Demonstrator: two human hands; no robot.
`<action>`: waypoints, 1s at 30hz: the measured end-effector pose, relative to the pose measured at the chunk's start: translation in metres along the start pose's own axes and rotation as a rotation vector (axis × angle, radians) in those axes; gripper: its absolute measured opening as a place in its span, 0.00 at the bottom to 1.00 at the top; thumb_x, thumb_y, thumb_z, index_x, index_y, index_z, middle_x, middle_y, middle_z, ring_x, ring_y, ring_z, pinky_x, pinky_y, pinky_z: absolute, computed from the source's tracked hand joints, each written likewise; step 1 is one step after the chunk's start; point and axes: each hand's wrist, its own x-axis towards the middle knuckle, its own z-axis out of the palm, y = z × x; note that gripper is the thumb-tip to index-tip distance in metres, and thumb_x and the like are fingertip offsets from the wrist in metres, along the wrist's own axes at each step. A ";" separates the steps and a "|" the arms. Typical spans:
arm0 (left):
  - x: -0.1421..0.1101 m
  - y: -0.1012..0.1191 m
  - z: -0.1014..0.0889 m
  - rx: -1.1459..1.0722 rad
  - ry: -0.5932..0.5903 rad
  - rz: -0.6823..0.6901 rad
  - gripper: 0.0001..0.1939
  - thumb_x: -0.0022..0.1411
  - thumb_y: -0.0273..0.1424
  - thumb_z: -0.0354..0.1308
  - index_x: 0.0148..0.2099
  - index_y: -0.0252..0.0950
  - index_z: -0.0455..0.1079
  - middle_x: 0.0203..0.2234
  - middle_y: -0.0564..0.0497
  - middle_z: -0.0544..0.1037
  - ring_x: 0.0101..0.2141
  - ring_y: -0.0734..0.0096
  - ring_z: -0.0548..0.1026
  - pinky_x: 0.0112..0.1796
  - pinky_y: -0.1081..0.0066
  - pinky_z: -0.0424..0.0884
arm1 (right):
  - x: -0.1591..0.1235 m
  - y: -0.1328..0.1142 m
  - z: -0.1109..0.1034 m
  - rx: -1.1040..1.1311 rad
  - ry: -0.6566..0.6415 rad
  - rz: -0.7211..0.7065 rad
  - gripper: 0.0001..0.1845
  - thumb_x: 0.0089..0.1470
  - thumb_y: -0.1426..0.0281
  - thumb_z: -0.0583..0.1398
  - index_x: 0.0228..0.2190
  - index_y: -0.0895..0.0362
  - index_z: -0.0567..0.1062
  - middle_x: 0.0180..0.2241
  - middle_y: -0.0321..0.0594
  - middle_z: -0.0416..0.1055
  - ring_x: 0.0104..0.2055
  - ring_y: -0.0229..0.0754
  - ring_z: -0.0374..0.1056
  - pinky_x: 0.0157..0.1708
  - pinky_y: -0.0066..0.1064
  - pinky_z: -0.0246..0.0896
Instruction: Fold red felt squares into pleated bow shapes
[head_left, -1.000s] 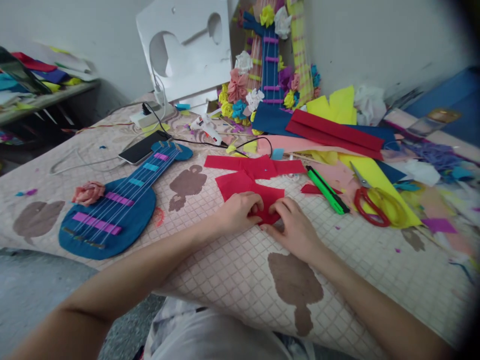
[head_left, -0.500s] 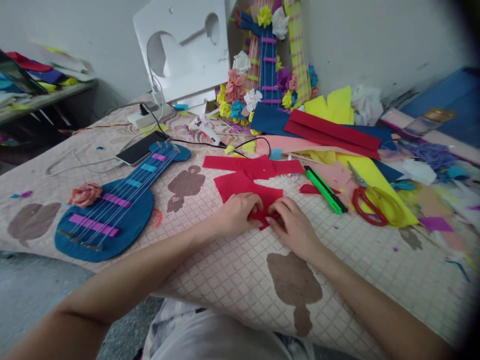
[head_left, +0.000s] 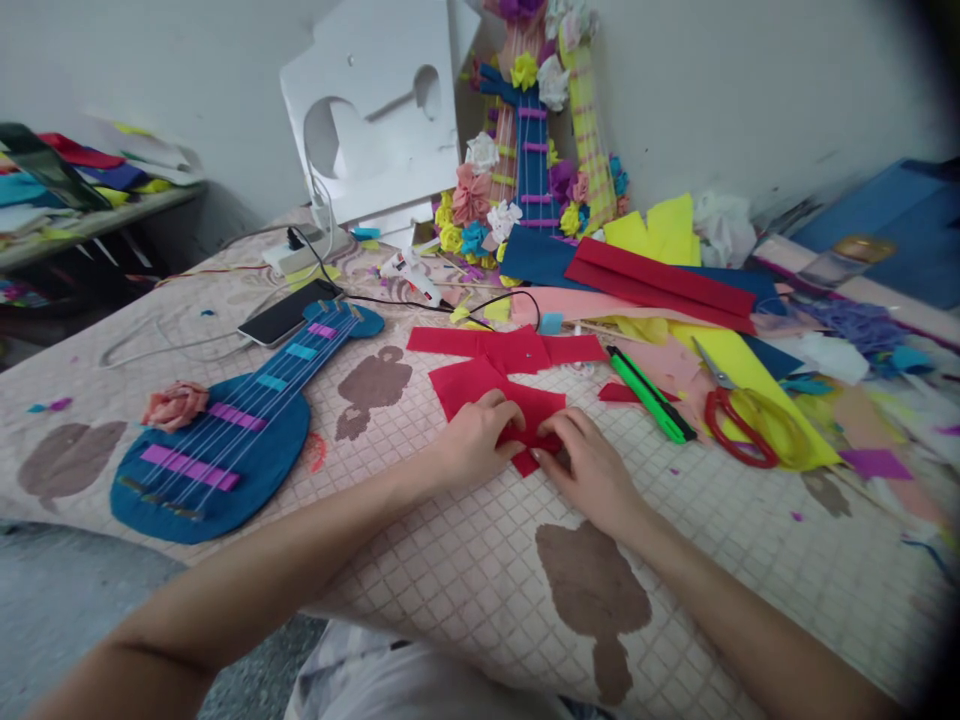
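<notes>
Red crepe paper pieces [head_left: 465, 385] lie on the quilted cloth in front of me. My left hand [head_left: 484, 435] has its fingers curled and pinched on the near red piece. Close beside it, my right hand [head_left: 581, 455] pinches the same paper between thumb and fingers. The fingers partly hide the paper's edge. Just beyond lies another red paper strip [head_left: 517, 347]. To the right of my right hand rests a green utility knife [head_left: 652, 395], then scissors [head_left: 739, 425] with red and yellow handles.
A blue paper guitar [head_left: 225, 440] with a pink rose lies at left. Behind it are a phone [head_left: 281, 312] and a glue gun [head_left: 412, 275] with its cord. Decorated guitars [head_left: 534, 150] and a white foam board [head_left: 375, 110] lean on the wall. Paper scraps [head_left: 855, 400] clutter the right.
The view has tilted slightly, so things sit a little lower. Both hands stay pinched on the red paper, with only slight finger movement.
</notes>
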 end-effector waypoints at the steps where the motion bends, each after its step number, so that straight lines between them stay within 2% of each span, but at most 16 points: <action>1: 0.000 0.001 0.001 0.023 0.003 0.002 0.05 0.55 0.24 0.58 0.36 0.34 0.68 0.34 0.51 0.69 0.30 0.73 0.69 0.32 0.72 0.67 | 0.000 0.000 0.000 0.002 -0.005 0.008 0.04 0.55 0.73 0.55 0.35 0.54 0.65 0.38 0.42 0.65 0.39 0.44 0.64 0.37 0.37 0.63; 4: 0.001 0.003 0.002 0.073 0.012 -0.004 0.01 0.56 0.24 0.56 0.33 0.34 0.67 0.31 0.52 0.69 0.31 0.72 0.69 0.32 0.72 0.65 | 0.002 -0.001 0.001 -0.011 -0.010 0.045 0.02 0.56 0.72 0.55 0.33 0.54 0.64 0.37 0.41 0.65 0.37 0.43 0.64 0.35 0.35 0.62; 9: 0.002 0.006 0.003 0.096 0.028 -0.011 0.04 0.56 0.21 0.54 0.30 0.33 0.66 0.29 0.52 0.69 0.29 0.74 0.67 0.30 0.73 0.63 | 0.004 -0.002 0.003 -0.050 0.003 0.069 0.03 0.56 0.73 0.55 0.30 0.54 0.64 0.35 0.39 0.65 0.36 0.42 0.64 0.33 0.34 0.60; 17: 0.002 0.005 0.003 0.114 0.044 -0.014 0.04 0.56 0.22 0.55 0.30 0.33 0.66 0.29 0.52 0.69 0.28 0.74 0.67 0.29 0.73 0.62 | 0.004 -0.002 0.004 -0.068 0.028 0.044 0.04 0.56 0.73 0.55 0.30 0.54 0.63 0.34 0.39 0.65 0.37 0.43 0.64 0.33 0.34 0.60; 25: 0.001 0.007 0.003 0.118 0.025 0.003 0.04 0.57 0.21 0.54 0.33 0.34 0.67 0.31 0.51 0.70 0.31 0.72 0.69 0.32 0.71 0.65 | 0.004 -0.002 0.005 -0.110 0.028 0.039 0.03 0.56 0.73 0.55 0.31 0.54 0.64 0.35 0.39 0.65 0.37 0.44 0.64 0.32 0.33 0.60; 28: 0.000 0.008 0.000 0.125 -0.036 0.009 0.02 0.59 0.27 0.56 0.33 0.34 0.68 0.32 0.51 0.71 0.33 0.70 0.70 0.35 0.70 0.66 | 0.004 -0.002 0.005 -0.131 0.029 0.025 0.03 0.56 0.73 0.54 0.31 0.54 0.64 0.35 0.40 0.65 0.37 0.44 0.64 0.32 0.34 0.59; 30: -0.001 0.007 -0.001 0.143 -0.069 0.017 0.08 0.57 0.34 0.60 0.36 0.34 0.69 0.34 0.50 0.71 0.35 0.67 0.71 0.36 0.67 0.67 | 0.003 -0.002 0.005 -0.136 0.029 0.018 0.03 0.57 0.73 0.54 0.31 0.54 0.64 0.35 0.40 0.65 0.37 0.44 0.64 0.32 0.34 0.59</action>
